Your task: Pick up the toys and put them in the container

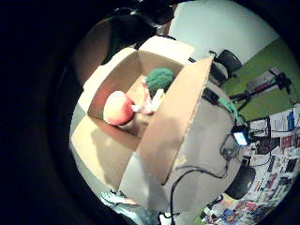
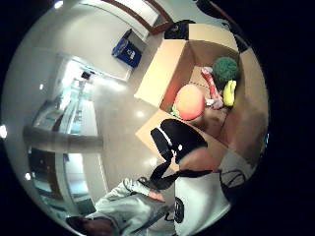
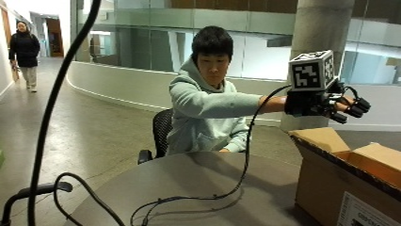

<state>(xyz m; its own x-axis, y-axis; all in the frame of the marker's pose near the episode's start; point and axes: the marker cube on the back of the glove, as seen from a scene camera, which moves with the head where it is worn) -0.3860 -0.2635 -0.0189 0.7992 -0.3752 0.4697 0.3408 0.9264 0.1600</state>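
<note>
My gloved right hand (image 3: 332, 106) hangs in the air above the open cardboard box (image 3: 338, 183) at the table's right side, fingers spread and holding nothing. The palm views look down into the box (image 1: 161, 126) (image 2: 167, 73). Inside it lie a round orange-red toy (image 1: 118, 108) (image 2: 189, 102), a green bushy toy (image 1: 159, 79) (image 2: 225, 70), a yellow banana toy (image 2: 229, 92) and a pink-red toy (image 2: 212, 88) (image 1: 147, 101). The box's flaps stand open. From the outside view the toys are hidden by the box wall.
The round grey table (image 3: 200, 188) carries a black cable (image 3: 188, 200) trailing toward the hand. The person sits on a black chair (image 3: 160, 129) behind the table. A blue bin (image 2: 127, 51) stands on the floor beyond the box; a tripod (image 1: 267, 84) stands off to the side.
</note>
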